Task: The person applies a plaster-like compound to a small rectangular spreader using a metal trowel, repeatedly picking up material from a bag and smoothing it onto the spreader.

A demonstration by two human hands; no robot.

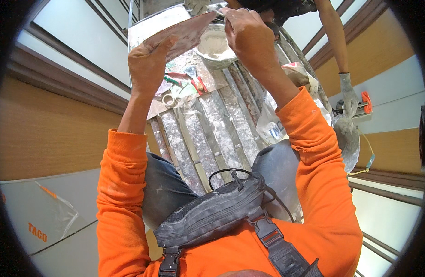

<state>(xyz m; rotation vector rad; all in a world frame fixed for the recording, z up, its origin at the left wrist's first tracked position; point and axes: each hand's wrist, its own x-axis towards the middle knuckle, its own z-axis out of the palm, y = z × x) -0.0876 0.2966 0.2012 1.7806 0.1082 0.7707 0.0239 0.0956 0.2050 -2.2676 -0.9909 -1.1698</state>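
Note:
My left hand (pixel 152 60) is closed on the near edge of a flat, brownish board (pixel 187 36) smeared with pale compound, held up and tilted. My right hand (pixel 250 39) is closed around what looks like a putty knife (pixel 217 7). Its whitish blade is at the board's far right end; its handle is hidden in my fingers. Beneath the board's right end stands a bucket (pixel 214 45) of off-white, wet-looking compound, partly covered by the board.
Splattered slats (pixel 194 134) form the platform under me. Red-handled tools (pixel 199 86), a green-handled tool (pixel 172 81) and a tape roll (pixel 168 99) lie ahead. A white bag (pixel 270 122) sits at right. Beyond it, a co-worker's gloved hand (pixel 349 94) is above a round, grey-stained container (pixel 346 141).

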